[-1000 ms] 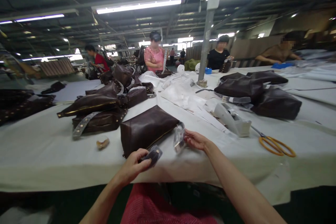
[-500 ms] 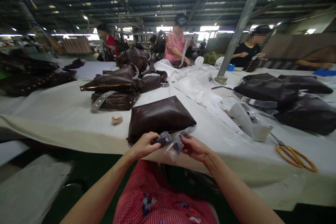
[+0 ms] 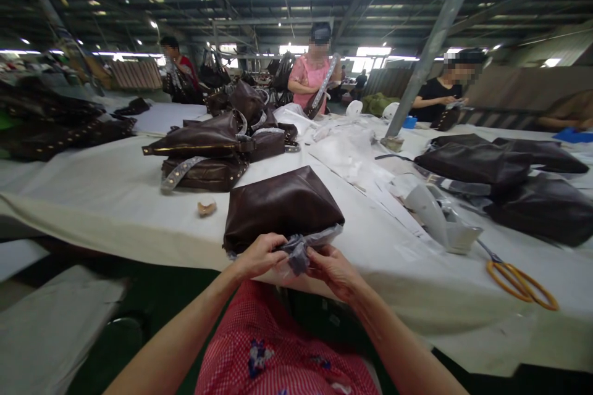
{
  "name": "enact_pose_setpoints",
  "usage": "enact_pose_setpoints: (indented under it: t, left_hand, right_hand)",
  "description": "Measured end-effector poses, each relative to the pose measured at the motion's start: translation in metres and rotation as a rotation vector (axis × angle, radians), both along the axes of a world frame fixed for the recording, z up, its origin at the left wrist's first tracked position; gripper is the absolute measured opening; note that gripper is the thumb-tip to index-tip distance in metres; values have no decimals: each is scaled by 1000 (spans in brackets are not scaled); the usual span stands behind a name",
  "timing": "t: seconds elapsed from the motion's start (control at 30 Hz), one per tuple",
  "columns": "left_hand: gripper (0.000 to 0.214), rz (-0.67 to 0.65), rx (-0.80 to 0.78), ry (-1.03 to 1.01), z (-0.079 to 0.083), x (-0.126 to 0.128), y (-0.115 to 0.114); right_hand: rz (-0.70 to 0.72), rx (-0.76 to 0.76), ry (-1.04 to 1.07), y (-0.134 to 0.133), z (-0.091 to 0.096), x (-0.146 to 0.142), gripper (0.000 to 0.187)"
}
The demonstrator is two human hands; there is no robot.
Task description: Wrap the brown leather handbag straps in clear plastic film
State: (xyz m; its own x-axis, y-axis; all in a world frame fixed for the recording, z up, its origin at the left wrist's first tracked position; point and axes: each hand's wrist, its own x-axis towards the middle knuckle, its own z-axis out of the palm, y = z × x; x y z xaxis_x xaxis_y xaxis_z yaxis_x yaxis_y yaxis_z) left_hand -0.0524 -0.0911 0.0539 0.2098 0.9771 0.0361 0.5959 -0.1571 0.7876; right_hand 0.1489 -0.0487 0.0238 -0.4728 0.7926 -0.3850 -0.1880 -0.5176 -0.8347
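Observation:
A dark brown leather bag (image 3: 282, 200) lies on the table at its front edge, right before me. Along its near side runs a dark strap wrapped in clear plastic film (image 3: 297, 254), bunched up between my hands. My left hand (image 3: 263, 254) is closed on the strap's left part, thumb and fingers pinching it. From the other side my right hand (image 3: 332, 266) pinches the wrapped strap, fingertips close to those of the left. The strap's exact ends are hidden by the fingers and the crumpled film.
Brown bags (image 3: 204, 154) are piled left of centre, more bags (image 3: 482, 160) at right. Orange-handled scissors (image 3: 521, 284) and a tape dispenser (image 3: 440, 222) lie right; a tape scrap (image 3: 206, 208) lies left. A metal post (image 3: 421, 49) rises from the table. Several co-workers stand beyond.
My right hand has moved left, close to my left hand. The plastic-wrapped strap is now bunched between them, where before its coil and loose film hung apart.

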Motion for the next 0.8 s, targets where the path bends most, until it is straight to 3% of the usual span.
enact_pose_setpoints:
  t: [0.2,0.37,0.53,0.67,0.8]
  left_hand:
    - [16,3,-27,10,0,4,1]
    - [15,-2,-48,27,2,6,5]
    - [15,-39,-104,41,5,5,8]
    - [14,-69,-84,106,8,6,8]
    - [23,-38,-57,247,13,14,2]
  right_hand:
    - [-45,-26,25,-9,-1,-6,46]
    - [-220,152,-2,-16,-7,-18,52]
    - [-385,301,-82,-17,-27,-27,43]
    - [-427,342,-101,-19,-42,-30,41]
    - [-415,384,-100,-25,-45,-32,39]
